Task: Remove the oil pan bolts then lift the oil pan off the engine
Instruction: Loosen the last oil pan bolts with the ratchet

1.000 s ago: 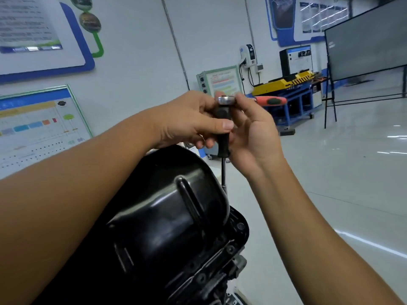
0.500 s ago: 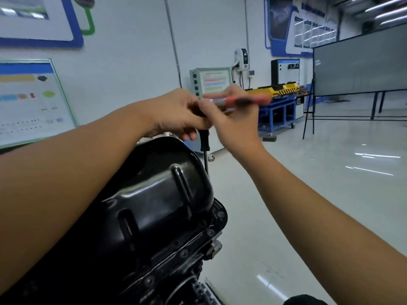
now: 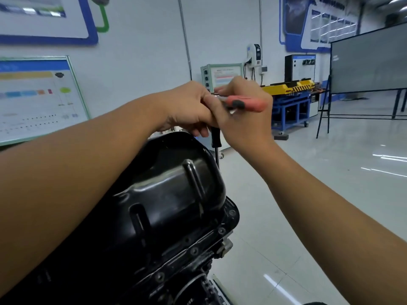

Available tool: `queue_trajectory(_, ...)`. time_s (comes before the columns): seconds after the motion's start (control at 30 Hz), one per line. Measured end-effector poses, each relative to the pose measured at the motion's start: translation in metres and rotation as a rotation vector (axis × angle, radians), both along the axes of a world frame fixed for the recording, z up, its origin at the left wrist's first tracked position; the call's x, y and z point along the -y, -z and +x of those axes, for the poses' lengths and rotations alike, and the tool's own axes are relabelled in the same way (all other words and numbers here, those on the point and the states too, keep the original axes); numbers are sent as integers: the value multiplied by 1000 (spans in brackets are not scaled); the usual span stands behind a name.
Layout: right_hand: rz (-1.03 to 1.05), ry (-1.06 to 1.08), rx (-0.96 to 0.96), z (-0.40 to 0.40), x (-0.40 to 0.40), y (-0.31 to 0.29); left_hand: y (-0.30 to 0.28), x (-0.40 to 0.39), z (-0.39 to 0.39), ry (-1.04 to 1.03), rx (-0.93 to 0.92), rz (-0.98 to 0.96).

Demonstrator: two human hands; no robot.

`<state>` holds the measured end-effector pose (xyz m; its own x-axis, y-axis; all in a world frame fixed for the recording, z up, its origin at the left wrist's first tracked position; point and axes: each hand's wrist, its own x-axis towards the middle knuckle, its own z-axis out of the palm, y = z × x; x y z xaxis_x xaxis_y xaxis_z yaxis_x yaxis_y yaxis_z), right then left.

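A glossy black oil pan sits on top of the engine, with several bolts showing along its near flange. A ratchet with a red handle stands above the pan's far edge on a black extension bar that runs down behind the rim. My left hand grips the ratchet head and the top of the extension. My right hand grips the red handle. The socket and the bolt under it are hidden behind the pan.
The engine block fills the lower middle. A blue and yellow workbench and a blackboard on a stand stand at the back right. Posters hang on the white wall. Shiny floor lies to the right.
My right hand has closed round the red handle, which now sticks out further to the right. My left hand stays on the ratchet head. The camera has tilted slightly.
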<state>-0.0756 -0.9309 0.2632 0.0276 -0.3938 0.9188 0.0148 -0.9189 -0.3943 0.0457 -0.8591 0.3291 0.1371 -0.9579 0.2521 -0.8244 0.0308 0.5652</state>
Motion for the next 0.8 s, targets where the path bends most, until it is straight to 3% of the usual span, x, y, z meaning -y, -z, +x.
queue_trajectory(0.03, -58, 70, -59, 0, 2, -2, 1, 1, -1, -18, 5, -17)
queue_trajectory(0.07, -13, -3, -62, 0, 4, -4, 2, 2, -1, -24, -3, -32)
queue_trajectory(0.2, 810, -1013, 240, -3, 6, -10, -2, -3, 0, 57, -115, 25)
queue_trajectory(0.27, 930, -1194, 261, -3, 11, -3, -3, -5, 1, 101, -137, 44)
queue_trajectory(0.33, 770, -1042, 246, -4, 9, 4, -3, -4, 0, 91, -107, 31)
queue_trajectory(0.43, 272, -450, 205, -3, 5, 7, 0, 2, -3, 10, 0, -25)
queue_trajectory(0.5, 41, -178, 96, 0, 3, 5, 2, 4, -4, -22, 45, -61)
queue_trajectory(0.57, 101, -217, 55, -2, 5, -1, 1, 3, -3, 15, 12, -55)
queue_trajectory(0.67, 299, -496, 27, -7, 10, -5, -1, -3, 1, 109, -59, 34)
queue_trajectory(0.8, 190, -487, -94, -14, 17, -6, -2, -3, 4, 147, -77, 40)
